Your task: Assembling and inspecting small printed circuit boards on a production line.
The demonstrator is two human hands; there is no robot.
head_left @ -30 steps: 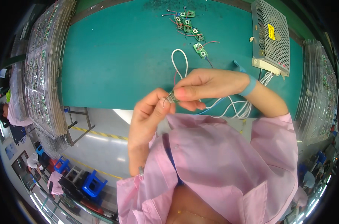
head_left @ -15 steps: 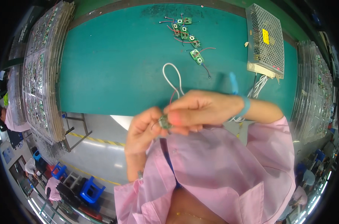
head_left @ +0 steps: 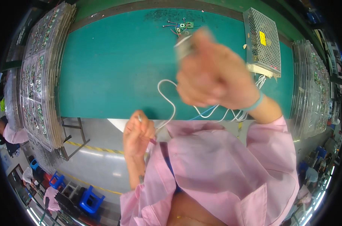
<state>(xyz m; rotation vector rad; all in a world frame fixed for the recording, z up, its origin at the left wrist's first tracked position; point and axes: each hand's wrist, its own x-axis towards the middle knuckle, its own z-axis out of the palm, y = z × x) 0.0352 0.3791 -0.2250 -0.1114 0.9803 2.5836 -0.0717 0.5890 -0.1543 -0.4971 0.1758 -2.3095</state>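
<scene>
My right hand (head_left: pixel 216 73) is raised over the table, smeared by motion, its fingers drawn together. A blurred pale grey thing (head_left: pixel 184 48) shows at its fingertips; I cannot make out what it is. Just beyond are small green circuit boards (head_left: pixel 187 25) with thin red and dark wires, partly covered by this hand. Low at the table's front edge, my left hand (head_left: pixel 138 133) is closed, a small pale tip poking up between its fingers. A white cable (head_left: pixel 173 107) curves over the tabletop and runs down to this left hand.
A perforated metal power supply box (head_left: pixel 262 41) stands at the right of the green table (head_left: pixel 103 75), with white cables below it. Stacked clear trays of circuit boards rise at the left (head_left: pixel 41 79) and right (head_left: pixel 310 86). Blue stools (head_left: pixel 91 199) and other people are behind on the left.
My hands have parted from the circuit board they held together. The right one has swung up and forward to the boards; the left stays low, closed. The white cable's loop has shifted.
</scene>
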